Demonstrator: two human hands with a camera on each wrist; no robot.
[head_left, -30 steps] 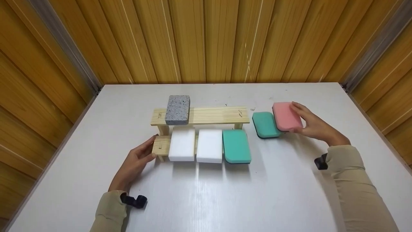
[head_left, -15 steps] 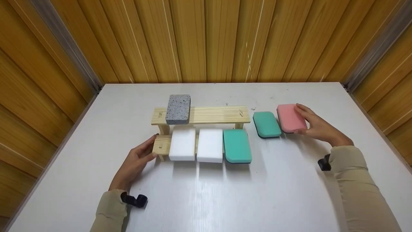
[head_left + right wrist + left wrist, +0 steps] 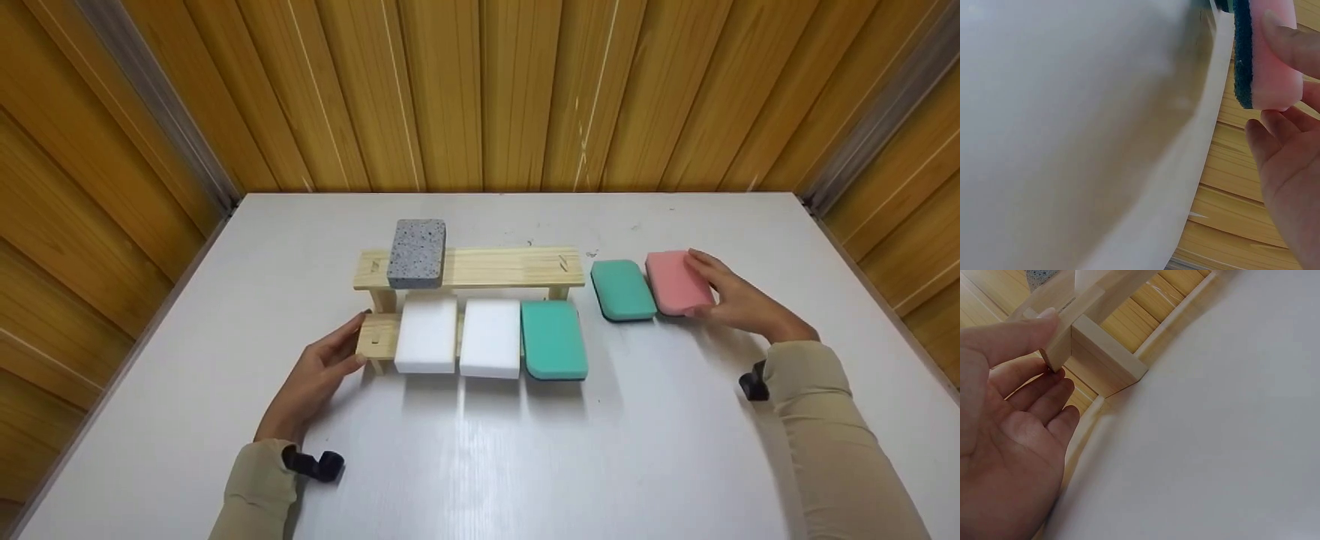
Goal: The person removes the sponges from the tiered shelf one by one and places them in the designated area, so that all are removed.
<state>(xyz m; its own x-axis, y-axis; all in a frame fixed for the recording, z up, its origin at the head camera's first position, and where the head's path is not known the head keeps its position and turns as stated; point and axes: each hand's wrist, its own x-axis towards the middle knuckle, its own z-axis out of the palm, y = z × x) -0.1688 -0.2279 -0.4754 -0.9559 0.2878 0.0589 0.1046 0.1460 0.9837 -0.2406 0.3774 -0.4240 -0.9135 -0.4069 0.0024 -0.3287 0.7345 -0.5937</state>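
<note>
My left hand (image 3: 315,386) pinches the left end of the lower step of a small two-step wooden rack (image 3: 510,268), thumb in front and fingers behind; the left wrist view shows the thumb on the wood. On that lower step lie two white sponges (image 3: 426,335) and a green sponge (image 3: 554,340). A grey speckled sponge (image 3: 417,253) rests on the upper step's left part. My right hand (image 3: 739,300) holds a pink sponge (image 3: 1272,62) with a dark scouring layer by its edges, right beside another green sponge (image 3: 623,290). Whether the pink one touches the table, I cannot tell.
The white table (image 3: 480,465) extends around the rack, its back edge near a wood-panelled wall (image 3: 517,97). Black wrist cameras (image 3: 315,465) sit at both sleeves. The second green sponge lies on the table, right of the rack.
My right hand has shifted the pink sponge slightly right and toward me, from partly over the green sponge's corner to beside it. The left hand keeps its grip on the rack.
</note>
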